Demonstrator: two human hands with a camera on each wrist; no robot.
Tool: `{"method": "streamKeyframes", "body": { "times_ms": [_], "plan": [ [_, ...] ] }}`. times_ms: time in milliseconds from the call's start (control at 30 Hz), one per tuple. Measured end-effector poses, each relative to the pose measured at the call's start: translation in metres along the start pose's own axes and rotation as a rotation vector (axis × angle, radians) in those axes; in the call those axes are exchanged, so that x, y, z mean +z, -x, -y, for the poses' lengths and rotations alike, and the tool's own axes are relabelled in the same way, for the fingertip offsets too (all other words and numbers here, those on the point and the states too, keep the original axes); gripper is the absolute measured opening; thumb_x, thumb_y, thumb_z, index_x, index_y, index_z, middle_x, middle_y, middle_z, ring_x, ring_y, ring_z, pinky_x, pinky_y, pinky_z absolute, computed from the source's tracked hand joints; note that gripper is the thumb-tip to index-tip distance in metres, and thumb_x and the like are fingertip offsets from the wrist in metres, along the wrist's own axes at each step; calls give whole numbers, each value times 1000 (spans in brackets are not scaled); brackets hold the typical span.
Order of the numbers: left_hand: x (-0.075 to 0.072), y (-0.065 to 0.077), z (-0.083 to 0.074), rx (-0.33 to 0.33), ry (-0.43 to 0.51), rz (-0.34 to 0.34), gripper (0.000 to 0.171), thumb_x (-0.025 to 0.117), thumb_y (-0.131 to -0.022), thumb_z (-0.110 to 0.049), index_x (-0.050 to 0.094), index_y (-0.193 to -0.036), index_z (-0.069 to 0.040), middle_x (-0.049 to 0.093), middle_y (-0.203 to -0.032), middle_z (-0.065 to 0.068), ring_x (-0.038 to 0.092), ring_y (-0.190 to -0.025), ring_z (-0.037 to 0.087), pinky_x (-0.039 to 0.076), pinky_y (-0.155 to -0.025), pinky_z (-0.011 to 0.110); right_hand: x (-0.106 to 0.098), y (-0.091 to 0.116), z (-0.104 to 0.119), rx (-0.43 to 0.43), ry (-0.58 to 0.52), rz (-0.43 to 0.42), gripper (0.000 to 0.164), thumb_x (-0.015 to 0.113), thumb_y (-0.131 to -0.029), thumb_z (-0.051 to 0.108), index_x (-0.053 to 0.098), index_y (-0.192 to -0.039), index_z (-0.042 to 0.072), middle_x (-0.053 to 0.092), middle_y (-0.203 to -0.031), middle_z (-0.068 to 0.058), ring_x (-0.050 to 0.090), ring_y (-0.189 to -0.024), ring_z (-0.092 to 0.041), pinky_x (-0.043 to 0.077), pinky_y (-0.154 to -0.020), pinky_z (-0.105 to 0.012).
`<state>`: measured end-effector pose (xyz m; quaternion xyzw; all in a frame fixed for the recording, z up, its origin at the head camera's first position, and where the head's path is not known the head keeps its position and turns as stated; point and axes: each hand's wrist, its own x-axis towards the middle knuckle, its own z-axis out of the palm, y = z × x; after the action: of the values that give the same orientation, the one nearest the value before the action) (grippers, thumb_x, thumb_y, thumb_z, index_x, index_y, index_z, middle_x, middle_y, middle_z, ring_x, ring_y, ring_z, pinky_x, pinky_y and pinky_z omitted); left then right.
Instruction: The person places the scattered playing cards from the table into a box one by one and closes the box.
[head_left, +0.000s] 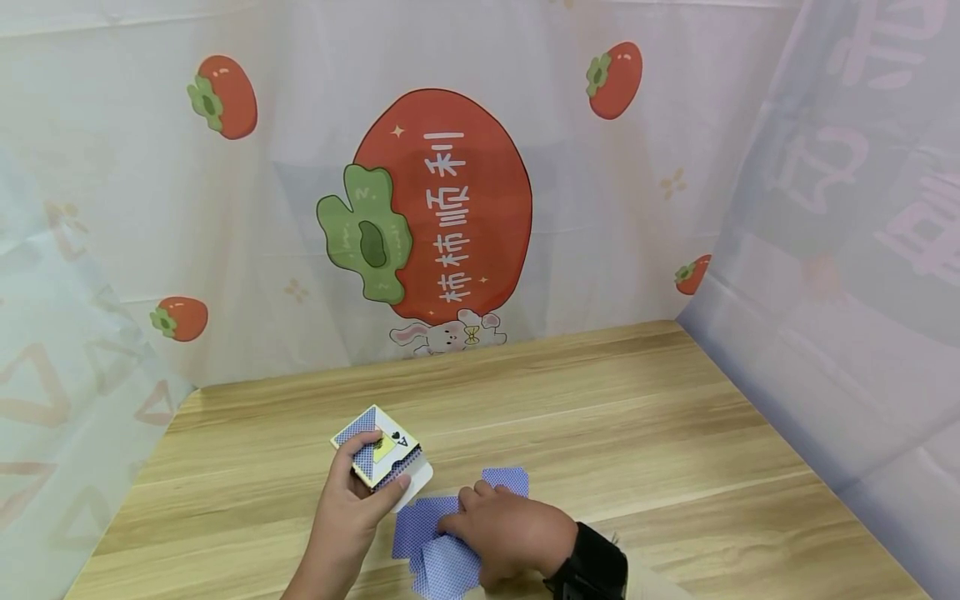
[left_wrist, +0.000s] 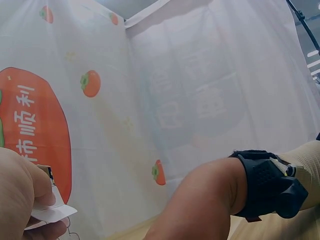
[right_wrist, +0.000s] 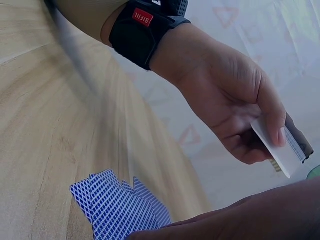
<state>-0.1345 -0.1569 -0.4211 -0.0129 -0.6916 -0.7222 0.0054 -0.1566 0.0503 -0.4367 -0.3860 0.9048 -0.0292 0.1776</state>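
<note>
My left hand (head_left: 356,496) grips a card box (head_left: 386,446) above the table, fingers across its face and thumb near the opening. The box is blue-checked with an ace on the front. Its white flap (right_wrist: 277,150) hangs out, and blue-patterned card edges show at the mouth. Loose blue-backed playing cards (head_left: 450,567) lie overlapped on the table, below and right of the box. Over them is my right hand (head_left: 517,533), fingers curled down and thumb pinching at the cards; its palm side is hidden. In the right wrist view the cards (right_wrist: 122,210) fan out beside this hand.
The wooden table (head_left: 637,417) runs back to a white cloth (head_left: 585,208) printed with persimmons. More cloth hangs on the left and right sides. A black wrist strap (head_left: 592,562) sits on the right wrist.
</note>
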Motion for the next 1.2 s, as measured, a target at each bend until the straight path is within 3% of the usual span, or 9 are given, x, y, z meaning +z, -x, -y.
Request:
{"method": "streamKeyframes", "body": {
  "times_ms": [233, 500, 600, 700, 833, 967, 1200],
  "plan": [
    [0, 0, 0, 3, 0, 3, 69, 68, -90, 8, 32, -145, -12, 36, -144, 26, 59, -115, 18, 57, -87, 25, 2, -2, 1, -46, -28, -8, 70, 93, -72, 32, 61, -134, 35, 54, -110, 14, 43, -97, -4, 46, -95, -28],
    [0, 1, 0, 21, -7, -8, 67, 69, -90, 7, 34, -144, -11, 38, -142, 26, 60, -113, 16, 57, -86, 25, 3, -1, 5, -114, -20, -25, 71, 90, -72, 49, 59, -135, 35, 52, -120, 15, 42, -106, -2, 41, -111, -38],
    [0, 1, 0, 17, -8, -8, 67, 69, -90, 7, 34, -144, -11, 39, -142, 26, 60, -113, 16, 56, -86, 25, 3, 0, 6, -152, -6, -41, 69, 87, -74, 55, 58, -133, 34, 52, -125, 15, 42, -109, -2, 42, -109, -37],
    [-1, 0, 0, 9, -11, -5, 67, 69, -90, 7, 33, -145, -12, 38, -143, 25, 60, -114, 16, 57, -86, 25, 4, 0, 6, -188, -42, -30, 64, 84, -77, 54, 58, -132, 33, 53, -124, 17, 45, -107, 2, 47, -99, -27],
    [-1, 0, 0, 5, -15, -1, 68, 68, -90, 7, 33, -145, -12, 37, -144, 26, 59, -114, 18, 57, -86, 25, 4, -2, 8, -175, -205, 54, 53, 83, -83, 44, 59, -129, 32, 58, -114, 21, 50, -93, 6, 50, -82, -19],
    [-1, 0, 0, 1, -14, -2, 68, 68, -90, 8, 32, -145, -12, 37, -144, 26, 58, -116, 20, 56, -86, 25, 5, -3, 12, -147, -337, 124, 43, 79, -89, 40, 60, -127, 34, 60, -106, 24, 54, -86, 5, 51, -76, -22],
    [0, 0, -1, -6, -11, -5, 69, 69, -90, 8, 33, -145, -12, 38, -144, 26, 58, -116, 21, 56, -86, 25, 4, -2, 15, -269, -322, 145, 24, 69, -97, 34, 62, -120, 29, 58, -95, 23, 54, -82, 5, 47, -73, -13]
  ]
}}
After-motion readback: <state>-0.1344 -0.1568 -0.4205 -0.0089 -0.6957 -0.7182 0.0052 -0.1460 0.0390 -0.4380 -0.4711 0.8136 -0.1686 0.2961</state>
